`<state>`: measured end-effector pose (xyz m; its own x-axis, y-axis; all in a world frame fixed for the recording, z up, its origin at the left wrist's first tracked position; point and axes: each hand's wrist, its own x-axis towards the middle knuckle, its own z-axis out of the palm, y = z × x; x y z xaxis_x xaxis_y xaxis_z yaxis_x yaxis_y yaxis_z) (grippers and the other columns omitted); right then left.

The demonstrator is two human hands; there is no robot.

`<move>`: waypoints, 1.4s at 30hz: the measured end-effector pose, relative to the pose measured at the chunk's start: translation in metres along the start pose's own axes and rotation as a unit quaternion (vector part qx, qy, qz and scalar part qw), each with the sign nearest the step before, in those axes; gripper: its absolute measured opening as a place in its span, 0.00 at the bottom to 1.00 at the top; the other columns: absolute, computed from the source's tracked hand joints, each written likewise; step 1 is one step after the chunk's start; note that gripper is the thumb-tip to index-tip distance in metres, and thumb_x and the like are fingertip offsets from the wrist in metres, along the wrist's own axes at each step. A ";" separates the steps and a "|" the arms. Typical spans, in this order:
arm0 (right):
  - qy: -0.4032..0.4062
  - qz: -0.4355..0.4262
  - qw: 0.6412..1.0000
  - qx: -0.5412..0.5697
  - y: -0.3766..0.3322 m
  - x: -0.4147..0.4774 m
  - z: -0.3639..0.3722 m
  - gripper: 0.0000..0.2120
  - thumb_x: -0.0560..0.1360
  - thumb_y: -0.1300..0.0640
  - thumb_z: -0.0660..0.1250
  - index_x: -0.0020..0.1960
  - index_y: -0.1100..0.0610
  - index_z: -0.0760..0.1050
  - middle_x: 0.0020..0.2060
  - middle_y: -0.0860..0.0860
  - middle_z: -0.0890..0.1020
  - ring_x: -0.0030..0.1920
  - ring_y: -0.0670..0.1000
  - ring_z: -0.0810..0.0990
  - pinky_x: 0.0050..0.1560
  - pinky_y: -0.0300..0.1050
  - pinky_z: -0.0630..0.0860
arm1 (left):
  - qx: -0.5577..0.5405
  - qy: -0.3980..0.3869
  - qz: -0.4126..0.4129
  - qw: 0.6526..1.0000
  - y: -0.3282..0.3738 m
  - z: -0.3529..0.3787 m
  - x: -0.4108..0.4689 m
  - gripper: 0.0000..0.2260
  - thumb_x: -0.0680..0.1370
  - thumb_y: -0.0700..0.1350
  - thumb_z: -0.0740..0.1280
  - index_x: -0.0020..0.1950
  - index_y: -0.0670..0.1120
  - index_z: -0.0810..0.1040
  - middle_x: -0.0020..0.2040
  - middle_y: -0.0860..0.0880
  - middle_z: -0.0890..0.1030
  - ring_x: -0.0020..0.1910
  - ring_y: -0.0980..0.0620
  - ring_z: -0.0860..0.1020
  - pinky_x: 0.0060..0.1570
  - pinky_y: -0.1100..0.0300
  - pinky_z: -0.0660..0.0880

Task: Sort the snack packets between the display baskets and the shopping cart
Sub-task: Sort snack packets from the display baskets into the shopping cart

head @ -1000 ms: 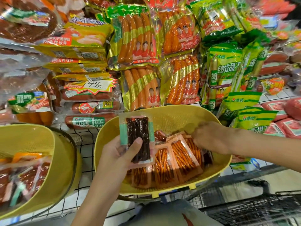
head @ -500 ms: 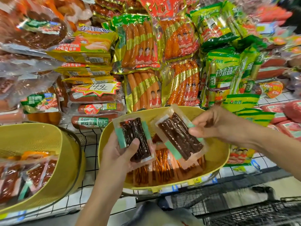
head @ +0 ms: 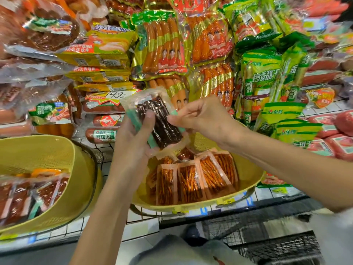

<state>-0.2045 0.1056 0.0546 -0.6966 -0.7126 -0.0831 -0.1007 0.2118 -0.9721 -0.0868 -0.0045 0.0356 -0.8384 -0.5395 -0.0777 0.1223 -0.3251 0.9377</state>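
Mid-sort, head view: dark packet held in both hands above the basket.
My left hand (head: pixel 133 136) gripped the dark snack packet (head: pixel 162 123), thumb across its face, and my right hand (head: pixel 200 117) pinched its 3 o'clock edge. There were possibly two packets stacked. It hung at 12 o'clock over the yellow basket (head: pixel 248 169) of orange packets (head: pixel 191 180). Next, I judged, it needed carrying to the shopping cart (head: pixel 286 249) at 5 o'clock.

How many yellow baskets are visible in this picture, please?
2. The left basket stands at the lower left, with reddish packets inside. The middle basket holds orange packets. The piled goods may hide others.
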 end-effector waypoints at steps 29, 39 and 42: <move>-0.301 0.022 0.800 -0.519 0.068 0.020 0.024 0.24 0.75 0.35 0.58 0.45 0.57 0.75 0.46 0.53 0.79 0.46 0.53 0.78 0.43 0.49 0.76 | 0.150 0.137 0.061 0.977 -0.015 -0.077 -0.032 0.11 0.74 0.49 0.68 0.55 0.56 0.80 0.50 0.51 0.85 0.49 0.52 0.83 0.41 0.55 0.82; -0.267 0.045 0.855 -0.443 0.084 0.034 0.058 0.13 0.73 0.51 0.71 0.45 0.57 0.69 0.41 0.50 0.75 0.43 0.50 0.75 0.36 0.39 0.71 | 0.150 0.141 0.089 0.975 -0.013 -0.086 -0.037 0.11 0.75 0.48 0.67 0.56 0.59 0.79 0.52 0.53 0.84 0.51 0.53 0.83 0.44 0.55 0.81; -0.213 0.052 0.942 -0.253 0.062 0.041 0.032 0.09 0.73 0.60 0.71 0.49 0.54 0.72 0.49 0.51 0.81 0.47 0.45 0.81 0.44 0.40 0.79 | 0.150 0.159 0.089 0.972 -0.011 -0.089 -0.039 0.11 0.75 0.50 0.69 0.56 0.59 0.79 0.52 0.51 0.84 0.52 0.50 0.83 0.45 0.50 0.81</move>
<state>-0.2164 0.0683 -0.0164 -0.3832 -0.8515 -0.3579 -0.4478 0.5102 -0.7343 -0.0080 -0.0490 -0.0017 -0.6061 -0.7944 0.0393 0.0508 0.0107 0.9987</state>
